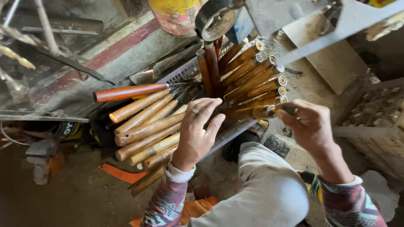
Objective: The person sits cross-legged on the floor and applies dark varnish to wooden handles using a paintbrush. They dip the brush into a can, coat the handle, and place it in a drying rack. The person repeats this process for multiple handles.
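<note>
wooden handle point(248, 112) lies clamped at its ferrule in right hand point(309, 126) fingers; left hand point(195, 132) fingers spread above.

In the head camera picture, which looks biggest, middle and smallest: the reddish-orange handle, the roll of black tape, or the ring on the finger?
1. Reddish-orange handle, the longest by far.
2. Roll of black tape, shorter across, though it may sit nearer the camera, so the gap is unsure.
3. Ring on the left hand, clearly the tiniest.

The wooden handles point(198, 105) lie fanned on the crate point(185, 71), tips from nine to two o'clock. The left hand point(198, 130) rests on them; the right hand point(309, 124) is at three o'clock. The tape roll point(216, 19) sits at twelve.
</note>
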